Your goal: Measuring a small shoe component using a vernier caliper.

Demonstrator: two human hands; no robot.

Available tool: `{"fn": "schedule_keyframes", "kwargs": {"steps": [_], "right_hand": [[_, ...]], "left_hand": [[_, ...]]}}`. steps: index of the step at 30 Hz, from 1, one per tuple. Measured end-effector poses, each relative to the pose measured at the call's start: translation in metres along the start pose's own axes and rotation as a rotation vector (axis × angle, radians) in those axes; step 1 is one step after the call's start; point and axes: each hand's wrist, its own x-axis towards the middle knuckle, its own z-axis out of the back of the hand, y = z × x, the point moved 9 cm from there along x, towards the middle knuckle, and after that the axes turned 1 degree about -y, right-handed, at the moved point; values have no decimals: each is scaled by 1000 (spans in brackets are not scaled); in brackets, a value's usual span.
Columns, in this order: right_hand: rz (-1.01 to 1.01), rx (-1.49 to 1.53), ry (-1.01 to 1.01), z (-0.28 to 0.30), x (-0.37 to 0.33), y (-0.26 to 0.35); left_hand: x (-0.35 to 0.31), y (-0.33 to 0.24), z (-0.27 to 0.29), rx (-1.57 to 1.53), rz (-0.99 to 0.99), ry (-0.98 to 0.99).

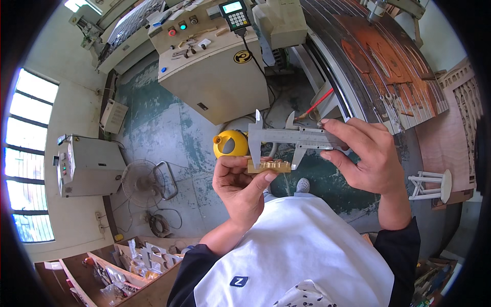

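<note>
The brass-coloured block, with a row of small ridges along its top, sits at the fingertips of my left hand, above and to the right of my palm. That hand pinches the block at its left part, thumb along the lower edge, other fingers curled behind. My right hand grips the vernier caliper between thumb and fingers at the slider end. The caliper's long jaws point down, one at each end of the block; whether both touch it I cannot tell. My left fingers cover part of the block's left end.

Just beyond, a yellow rounded housing is partly hidden by my left hand and the caliper. Farther ahead stands a beige control cabinet bearing a handheld keypad; right of it, a slatted machine bed carries a reddish wooden panel. A floor fan stands at left, a white stool at right, and a partitioned wooden box lower left.
</note>
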Motion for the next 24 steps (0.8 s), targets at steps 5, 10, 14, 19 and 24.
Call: {"fn": "schedule_keyframes", "kwargs": {"steps": [5,10,14,19,24], "right_hand": [[35,31,1,-1,7,1],[76,34,59,-6,18,5],[114,22,96,-12,28,12],[181,72,112,-20,40,22],[220,91,137,-29,49,30]], "left_hand": [[-1,-4,3,-5,-25,-19],[-3,-9,8,-2,-48,-50],[-4,-18,14,61,-105,-71],[-7,-27,23,76,-139,-104],[-11,-35,32,57,-152,-151]]}}
